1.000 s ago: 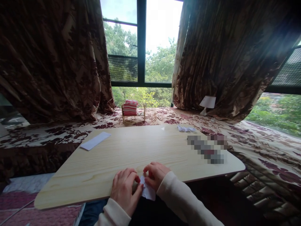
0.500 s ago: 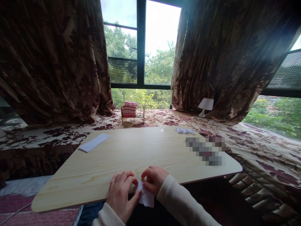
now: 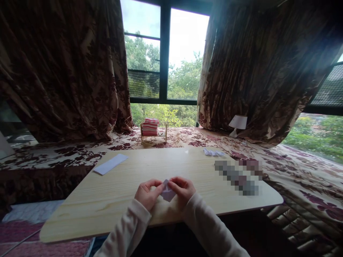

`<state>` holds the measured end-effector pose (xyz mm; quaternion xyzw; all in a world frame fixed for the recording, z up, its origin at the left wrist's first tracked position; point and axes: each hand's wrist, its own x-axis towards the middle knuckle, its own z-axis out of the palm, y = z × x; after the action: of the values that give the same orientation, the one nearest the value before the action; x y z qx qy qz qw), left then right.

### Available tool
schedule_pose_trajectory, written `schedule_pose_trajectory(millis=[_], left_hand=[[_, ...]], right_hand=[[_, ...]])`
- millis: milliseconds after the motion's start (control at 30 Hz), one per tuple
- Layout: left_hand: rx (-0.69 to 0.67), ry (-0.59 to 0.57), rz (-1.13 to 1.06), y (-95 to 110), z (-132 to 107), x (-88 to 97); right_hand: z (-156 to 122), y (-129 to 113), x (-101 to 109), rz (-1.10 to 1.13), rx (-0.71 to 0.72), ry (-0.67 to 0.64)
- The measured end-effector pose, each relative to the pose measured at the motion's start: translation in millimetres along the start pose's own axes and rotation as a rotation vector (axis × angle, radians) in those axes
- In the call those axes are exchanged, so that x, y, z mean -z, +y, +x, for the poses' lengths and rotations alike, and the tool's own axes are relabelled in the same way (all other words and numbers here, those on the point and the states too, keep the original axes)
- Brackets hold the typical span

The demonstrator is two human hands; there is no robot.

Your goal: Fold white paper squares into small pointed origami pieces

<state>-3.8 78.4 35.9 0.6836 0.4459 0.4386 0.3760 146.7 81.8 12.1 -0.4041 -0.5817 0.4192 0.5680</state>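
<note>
A small folded piece of pale paper (image 3: 167,193) is held up over the near middle of the light wooden table (image 3: 112,200). My left hand (image 3: 147,193) pinches its left side, fingers curled. My right hand (image 3: 182,190) pinches its right side in the same way. Both cream sleeves reach in from the bottom edge. The paper's lower part is hidden between my fingers.
A white paper strip (image 3: 110,164) lies at the table's far left. Small folded papers (image 3: 213,152) lie at the far right, beside a blurred patch. Beyond the table: a floral cover, a striped stack on a small wooden stand (image 3: 150,127), a white lamp (image 3: 237,123), curtains, a window.
Both hands rose from the table's near edge and moved forward, lifting the paper off the surface. The hands turned so the paper now sits between the fingertips.
</note>
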Motion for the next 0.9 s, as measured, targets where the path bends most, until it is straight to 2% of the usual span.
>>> schedule_pose_trajectory(millis=[100, 233, 400, 567, 633, 733, 833, 900], left_hand=[[0.0, 0.007, -0.084, -6, 19, -0.9], [-0.123, 0.045, 0.045, -11, 17, -2.7], [-0.195, 0.066, 0.104, -10, 10, -5.8], [-0.238, 0.018, 0.131, -8, 12, -8.6], [-0.231, 0.021, 0.14, -8, 13, -8.7], [-0.182, 0.099, 0.127, -8, 12, -6.7], [-0.097, 0.18, 0.079, -5, 11, -4.0], [-0.051, 0.192, 0.026, -2, 10, -3.8]], right_hand=[[18, 17, -2, 0.099, -0.023, 0.096], [22, 26, -3, 0.091, 0.008, 0.109], [13, 11, -4, 0.022, 0.033, 0.067], [8, -4, -5, -0.096, 0.098, 0.109], [8, -4, -5, -0.084, 0.058, 0.12], [9, 0, -5, 0.004, -0.025, 0.129], [10, 3, -4, 0.031, -0.009, 0.104], [10, 4, -4, 0.029, 0.014, 0.082]])
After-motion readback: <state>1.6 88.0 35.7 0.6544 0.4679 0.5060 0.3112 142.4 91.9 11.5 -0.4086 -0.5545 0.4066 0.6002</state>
